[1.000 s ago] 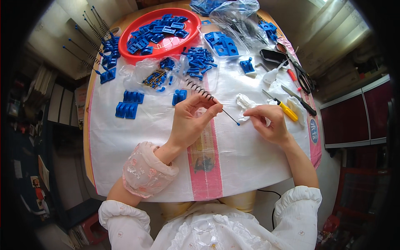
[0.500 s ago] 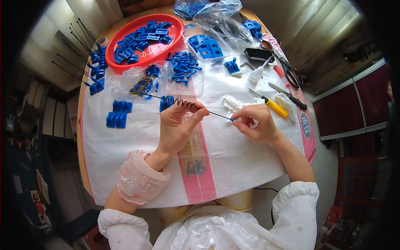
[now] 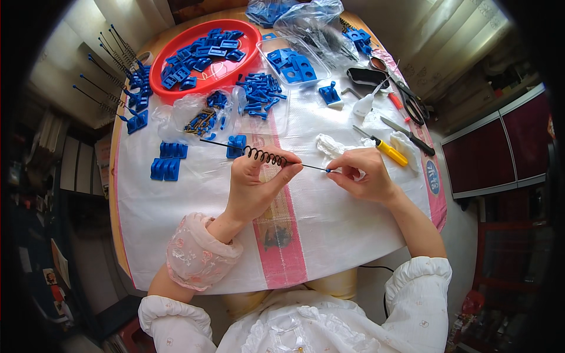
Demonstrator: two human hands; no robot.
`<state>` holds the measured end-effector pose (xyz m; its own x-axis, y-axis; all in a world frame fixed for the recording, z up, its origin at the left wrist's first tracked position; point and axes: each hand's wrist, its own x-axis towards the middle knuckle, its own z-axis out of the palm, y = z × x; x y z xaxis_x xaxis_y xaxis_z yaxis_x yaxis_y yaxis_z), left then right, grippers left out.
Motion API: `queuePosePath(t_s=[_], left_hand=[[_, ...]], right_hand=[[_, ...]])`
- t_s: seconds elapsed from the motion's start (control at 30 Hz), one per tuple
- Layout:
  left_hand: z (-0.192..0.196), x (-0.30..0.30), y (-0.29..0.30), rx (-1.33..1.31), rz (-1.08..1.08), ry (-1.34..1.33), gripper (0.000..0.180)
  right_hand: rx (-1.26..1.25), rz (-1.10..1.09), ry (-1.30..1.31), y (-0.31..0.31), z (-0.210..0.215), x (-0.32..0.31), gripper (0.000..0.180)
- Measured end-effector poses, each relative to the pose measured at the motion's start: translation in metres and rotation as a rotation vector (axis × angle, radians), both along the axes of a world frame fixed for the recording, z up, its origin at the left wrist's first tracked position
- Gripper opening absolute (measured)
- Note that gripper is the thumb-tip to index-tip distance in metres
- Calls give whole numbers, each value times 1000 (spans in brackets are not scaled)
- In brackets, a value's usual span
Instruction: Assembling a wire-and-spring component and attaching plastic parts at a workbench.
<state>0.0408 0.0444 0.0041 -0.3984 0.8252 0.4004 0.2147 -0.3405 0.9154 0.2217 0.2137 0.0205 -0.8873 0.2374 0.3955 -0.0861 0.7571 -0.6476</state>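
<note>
Above the middle of the table, my left hand (image 3: 259, 179) is closed on a thin black rod with a coiled spring section (image 3: 265, 156). Its straight left end sticks out toward the upper left, over a blue plastic part (image 3: 236, 146). From my left fingers the rod runs on to the right. There my right hand (image 3: 364, 173) pinches a small blue tip (image 3: 328, 170) at the rod's end between thumb and forefinger. Whether the tip is fully seated on the rod is too small to tell. Two ribbed blue blocks (image 3: 166, 168) lie left of my left hand.
A red round tray (image 3: 154, 73) of blue parts stands at the back left, beside a clear box (image 3: 323, 73). Small blue pegs (image 3: 259, 91) lie in front. At right are a yellow-handled screwdriver (image 3: 391, 153), a knife (image 3: 421, 143), scissors (image 3: 415, 106) and a white bottle (image 3: 364, 106).
My left hand has slid slightly right along the rod, toward my right hand. The coil shifted right with it, and the right hand keeps its pinch on the blue tip.
</note>
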Motion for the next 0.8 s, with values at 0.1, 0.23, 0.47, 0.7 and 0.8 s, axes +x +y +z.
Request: queuePosePath(t_s=[0.1,0.23,0.47,0.7,0.8], left_hand=[[2,1,1,8,-7,24,15],[2,1,0,-5,-12,18,15],[3,2,3,40,-19,70,16],[0,0,2,35,40,177,14],[-2,-1,3,15,121,230,10]], right_hand=[[8,6,11,0,-1,0,11],[2,14,12,0,-3,-1,11],[6,18,18,0,-5,-1,10],[-4,30,-63,0,-7,-3,10],[16,21,-88,3,-11,-3,11]])
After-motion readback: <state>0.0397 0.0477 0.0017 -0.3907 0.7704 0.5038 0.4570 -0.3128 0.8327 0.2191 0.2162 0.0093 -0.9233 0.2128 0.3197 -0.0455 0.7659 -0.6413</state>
